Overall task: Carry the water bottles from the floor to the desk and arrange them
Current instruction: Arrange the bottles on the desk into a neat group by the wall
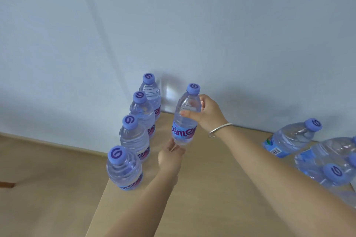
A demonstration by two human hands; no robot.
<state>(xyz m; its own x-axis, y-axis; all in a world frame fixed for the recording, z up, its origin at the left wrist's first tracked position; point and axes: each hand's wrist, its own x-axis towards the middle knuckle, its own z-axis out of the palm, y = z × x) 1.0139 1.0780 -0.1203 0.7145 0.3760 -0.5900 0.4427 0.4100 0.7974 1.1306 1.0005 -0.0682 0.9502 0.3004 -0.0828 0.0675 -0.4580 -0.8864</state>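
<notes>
The wooden surface [221,188] carries a row of four upright water bottles [134,136] along its left edge and a loose cluster of bottles [317,156] at the right. Between them, the held bottle [185,115] hangs tilted, off the top. The right hand [209,113] grasps its shoulder; the left hand [170,157] pinches its base. Best lowered upright, base flat, starting a second row beside the first.

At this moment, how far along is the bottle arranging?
Done: four bottles stand in a row along the desk left edge. In hand: a fifth bottle, the right hand holding its upper body, the left hand at its base. Left: several bottles lie loose at the right.
</notes>
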